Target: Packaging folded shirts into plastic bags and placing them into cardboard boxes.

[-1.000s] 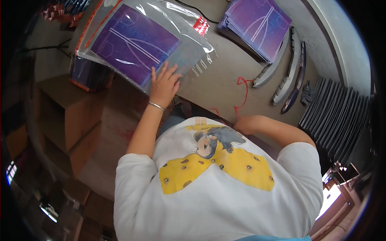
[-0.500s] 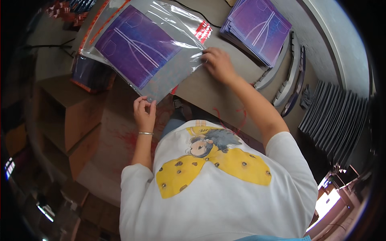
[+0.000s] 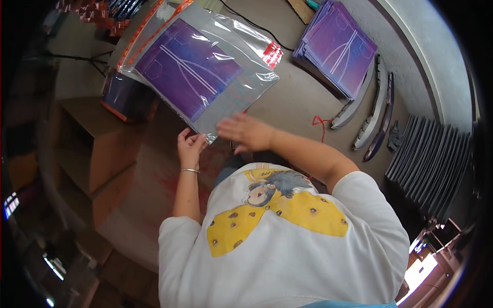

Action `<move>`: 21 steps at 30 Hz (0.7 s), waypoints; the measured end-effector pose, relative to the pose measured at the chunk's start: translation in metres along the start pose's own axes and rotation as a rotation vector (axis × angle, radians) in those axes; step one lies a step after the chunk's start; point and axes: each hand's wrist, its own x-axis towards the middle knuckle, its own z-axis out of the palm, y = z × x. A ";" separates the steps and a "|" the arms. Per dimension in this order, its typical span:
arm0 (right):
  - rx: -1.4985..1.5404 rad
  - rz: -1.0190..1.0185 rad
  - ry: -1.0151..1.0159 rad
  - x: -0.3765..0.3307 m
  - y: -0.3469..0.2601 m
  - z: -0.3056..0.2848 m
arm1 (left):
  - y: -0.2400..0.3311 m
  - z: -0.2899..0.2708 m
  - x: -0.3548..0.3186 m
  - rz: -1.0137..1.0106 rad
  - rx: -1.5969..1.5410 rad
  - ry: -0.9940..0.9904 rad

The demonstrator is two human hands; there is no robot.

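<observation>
A clear plastic bag [image 3: 259, 77] lies at the table's near left edge, with a purple printed sheet [image 3: 190, 66] under its shiny film. The sheet shows pale double lines and a pocket outline. Thumb and fingers of my left hand [image 3: 191, 149] pinch the bag's near corner, which sticks out past the table edge. My right hand [image 3: 244, 133], slightly blurred, hovers by the bag's near edge with fingers stretched out and nothing in them. I cannot tell whether it touches the film.
A stack of similar purple sheets [image 3: 336, 49] stands at the far right. Curved grey strips [image 3: 371, 110] lie beside it, with a row of dark grey panels [image 3: 429, 159] nearer me. A black cable [image 3: 257, 26] crosses the back. Cardboard boxes [image 3: 110, 159] stand at left.
My right hand has let go of the bag's right corner and swept left and nearer, close to my left hand. My left hand still pinches the near corner. The whole view has shifted slightly.
</observation>
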 end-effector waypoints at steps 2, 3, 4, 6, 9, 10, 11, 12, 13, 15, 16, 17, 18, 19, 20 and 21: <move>-0.120 0.282 0.086 -0.023 0.034 -0.015 | 0.008 -0.011 -0.001 -0.034 -0.065 -0.089; -0.070 0.549 0.259 -0.037 0.052 -0.029 | 0.013 -0.013 -0.002 -0.056 -0.093 -0.145; -0.098 0.533 0.326 -0.039 0.056 -0.042 | 0.024 -0.007 -0.007 -0.043 -0.114 -0.224; -0.169 0.518 0.465 -0.055 0.051 -0.073 | 0.055 0.008 -0.023 -0.029 -0.149 -0.402; -0.409 0.309 0.096 -0.019 0.004 -0.105 | 0.094 0.052 -0.043 0.162 -0.202 -0.584; -0.289 0.356 0.257 -0.013 0.002 -0.115 | 0.109 0.068 -0.052 0.177 -0.286 -0.587; -0.301 0.386 0.435 -0.017 -0.003 -0.133 | 0.114 0.072 -0.047 0.199 -0.289 -0.716; -0.325 0.399 0.617 -0.028 -0.012 -0.152 | 0.114 0.075 -0.040 0.290 -0.377 -0.988; -0.197 0.406 0.767 -0.050 -0.025 -0.166 | 0.122 0.091 -0.047 0.352 -0.303 -1.062; 0.057 0.364 1.099 -0.100 -0.056 -0.181 | 0.128 0.124 -0.061 0.343 0.015 -1.066; 0.114 0.418 1.211 -0.135 -0.078 -0.182 | 0.125 0.137 -0.063 0.440 0.244 -1.069; 0.213 0.541 1.315 -0.173 -0.100 -0.174 | 0.116 0.147 -0.057 0.426 0.371 -1.085; 0.328 0.625 1.410 -0.207 -0.125 -0.166 | 0.106 0.150 -0.049 0.437 0.489 -1.071; 0.336 0.963 1.410 -0.247 -0.163 -0.150 | 0.095 0.160 -0.044 0.450 0.608 -1.065; 0.368 1.284 1.386 -0.277 -0.208 -0.131 | 0.087 0.169 -0.053 0.312 0.595 -1.075; 0.391 1.454 1.594 -0.288 -0.256 -0.113 | 0.077 0.173 -0.056 0.260 0.573 -1.138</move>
